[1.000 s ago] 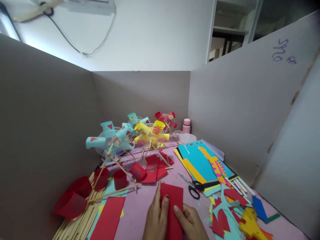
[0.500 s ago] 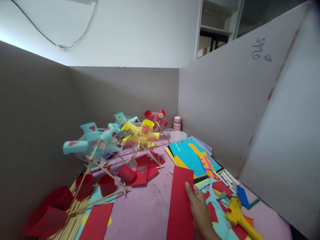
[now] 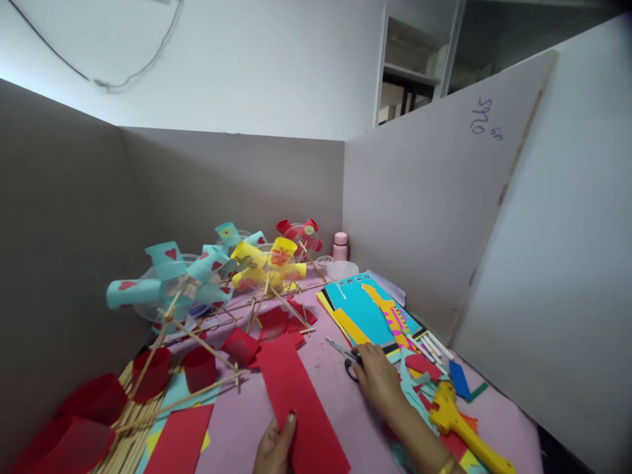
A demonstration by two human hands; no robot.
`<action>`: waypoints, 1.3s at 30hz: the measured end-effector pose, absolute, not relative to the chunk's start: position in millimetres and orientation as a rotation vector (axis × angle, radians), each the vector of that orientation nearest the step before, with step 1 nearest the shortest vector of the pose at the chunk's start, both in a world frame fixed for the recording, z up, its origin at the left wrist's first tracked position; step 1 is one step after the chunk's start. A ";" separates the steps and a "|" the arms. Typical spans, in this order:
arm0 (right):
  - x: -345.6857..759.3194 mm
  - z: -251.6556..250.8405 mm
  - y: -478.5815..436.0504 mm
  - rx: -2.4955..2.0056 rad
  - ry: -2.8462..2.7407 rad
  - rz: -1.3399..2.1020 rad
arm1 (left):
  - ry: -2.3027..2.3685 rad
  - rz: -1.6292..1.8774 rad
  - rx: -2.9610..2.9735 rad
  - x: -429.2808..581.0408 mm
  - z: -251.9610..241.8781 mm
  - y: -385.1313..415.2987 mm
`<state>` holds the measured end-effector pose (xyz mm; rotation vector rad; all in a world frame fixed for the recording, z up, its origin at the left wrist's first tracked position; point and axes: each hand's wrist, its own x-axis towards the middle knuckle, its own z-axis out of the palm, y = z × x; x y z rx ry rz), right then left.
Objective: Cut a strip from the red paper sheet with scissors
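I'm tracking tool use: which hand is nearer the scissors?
Right. The right hand rests on the scissors; the left hand is nearer the camera, thumb on the red strip.

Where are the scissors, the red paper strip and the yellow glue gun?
scissors (image 3: 340,348): head view, on the blades.
red paper strip (image 3: 296,395): head view, mid-strip.
yellow glue gun (image 3: 447,415): head view, on the body.

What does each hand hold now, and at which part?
The left hand pins the red paper strip near its lower end. The right hand rests on the scissors at the handles.
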<state>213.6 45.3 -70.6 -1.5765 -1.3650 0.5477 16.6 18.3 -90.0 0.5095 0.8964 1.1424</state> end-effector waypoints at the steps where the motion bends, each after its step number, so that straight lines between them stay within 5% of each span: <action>1: 219.4 -73.2 49.8 -1.617 -1.392 0.524 | 0.894 1.147 0.496 14.0 -89.9 19.2; 11: 220.8 -92.8 46.7 -1.500 -1.351 0.724 | 0.878 1.254 0.445 -2.6 -72.8 16.7; 21: 180.9 -108.7 4.8 -0.734 -0.477 1.778 | 0.860 1.371 0.537 17.1 -68.0 13.0; 39: 157.2 -117.9 -4.0 -1.094 -1.061 1.305 | 0.943 1.364 0.823 23.8 -84.6 2.6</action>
